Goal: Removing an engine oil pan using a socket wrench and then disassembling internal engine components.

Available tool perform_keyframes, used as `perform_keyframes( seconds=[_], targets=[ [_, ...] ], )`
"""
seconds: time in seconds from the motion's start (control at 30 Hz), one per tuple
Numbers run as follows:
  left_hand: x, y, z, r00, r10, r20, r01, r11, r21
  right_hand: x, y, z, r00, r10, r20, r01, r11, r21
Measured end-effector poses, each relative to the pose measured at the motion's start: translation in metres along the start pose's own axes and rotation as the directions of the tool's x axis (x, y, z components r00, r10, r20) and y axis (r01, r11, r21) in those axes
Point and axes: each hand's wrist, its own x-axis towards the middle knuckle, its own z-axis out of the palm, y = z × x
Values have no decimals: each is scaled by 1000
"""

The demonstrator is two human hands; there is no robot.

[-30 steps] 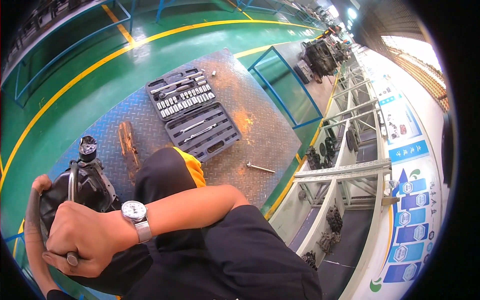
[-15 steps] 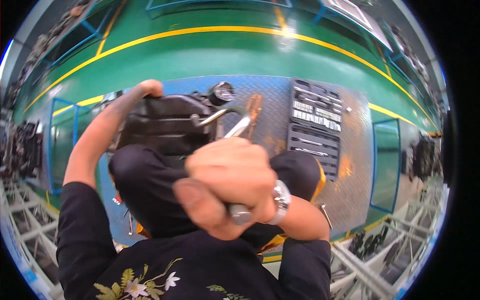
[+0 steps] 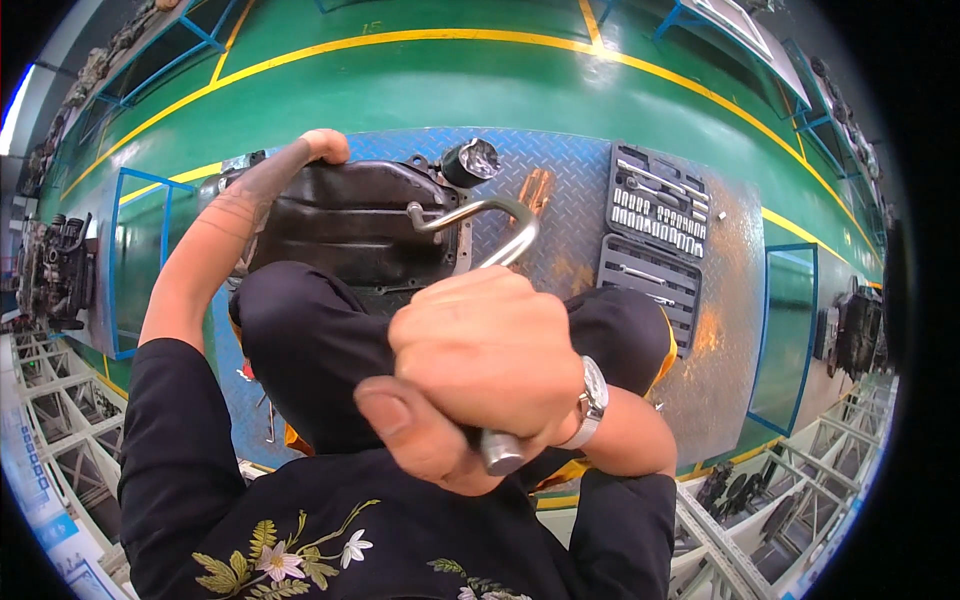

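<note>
A black metal oil pan lies in front of my knees on a blue checker-plate platform. My left hand is curled over its far edge, bracing it, with the fingertips hidden behind the rim. My right hand is wrapped round a chrome cranked speed brace, close to my body. The brace's far end rests at the right part of the pan, while its butt end shows below my right fist. A black cylindrical part with a shiny foil-like top stands at the pan's far right corner.
An open socket set case lies on the platform to the right. A rusty brown piece sits between case and pan. Blue frames stand at both sides. Green floor with yellow lines runs beyond.
The whole view has shifted slightly and is sharper. The crank bend of the brace shows a little further right. Both hands keep their hold.
</note>
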Motion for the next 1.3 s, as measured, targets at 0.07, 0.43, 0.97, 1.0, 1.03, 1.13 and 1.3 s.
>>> perform_keyframes(
  seconds=[0.07, 0.43, 0.97, 1.0, 1.03, 1.13, 1.3],
  targets=[
    [5, 1, 0, 996, -18, -92, 9, 995, -100, -2, 0, -1, 1000, -12, -9, 12, 999, -30],
    [0, -19, 4, 998, 62, 11, -63, 996, 65, -1, 4, 8, 996, -36, -82, 32, 998, -46],
    [-15, 3, -5, 983, -138, -122, 108, 968, -227, -6, 3, 0, 998, -6, -68, -3, 991, -133],
    [-19, 6, -10, 987, -113, -113, 91, 978, -188, -6, 3, -1, 997, -6, -73, -4, 991, -134],
    [-23, 9, -15, 991, -89, -104, 73, 986, -151, -7, 2, -3, 998, 6, -67, -15, 991, -132],
    [-28, 8, -19, 995, -51, -85, 44, 996, -81, -7, 0, -6, 998, 26, -56, -33, 990, -134],
    [-21, 8, -17, 982, -186, -30, 170, 945, -279, -9, 1, -7, 996, 32, -88, -42, 992, -115]
  ],
)
